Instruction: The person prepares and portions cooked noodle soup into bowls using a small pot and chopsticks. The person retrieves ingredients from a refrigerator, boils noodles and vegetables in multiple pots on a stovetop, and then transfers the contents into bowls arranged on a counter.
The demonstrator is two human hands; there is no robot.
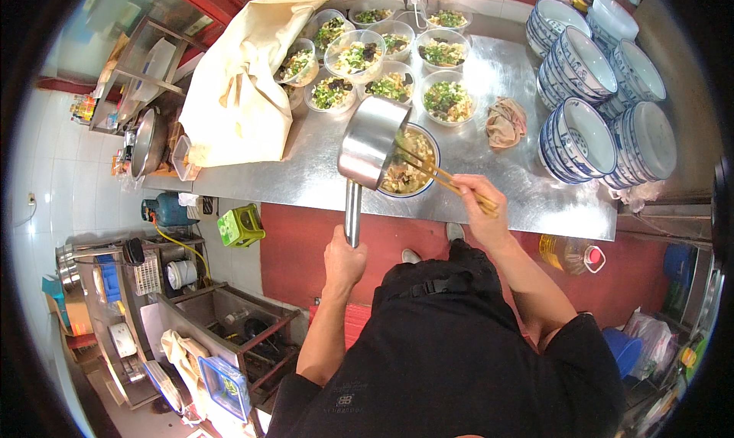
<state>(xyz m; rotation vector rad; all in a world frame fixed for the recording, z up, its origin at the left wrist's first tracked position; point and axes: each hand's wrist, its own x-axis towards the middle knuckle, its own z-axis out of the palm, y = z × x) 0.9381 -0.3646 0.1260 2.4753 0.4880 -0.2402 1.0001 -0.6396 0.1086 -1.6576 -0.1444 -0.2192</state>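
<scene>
My left hand [346, 257] grips the handle of a metal saucepan [371, 140], which is tipped to the right over a blue-rimmed bowl [437, 151] on the steel table. My right hand [484, 208] holds wooden chopsticks [441, 177], their tips at the saucepan's mouth, above the bowl. Food in broth [410, 174] fills the bowl, partly hidden by the pan. Behind stand several clear plastic tubs of food topped with chopped greens, the nearest tub [449, 98] just beyond the bowl. What remains inside the saucepan is hidden.
Stacked blue-and-white bowls [579, 140] stand at the right of the steel table [516, 208]. A crumpled cloth [506, 122] lies beside them. A large cream cloth [241, 94] covers the left part. Below are a green stool [241, 226] and an oil jug [567, 253].
</scene>
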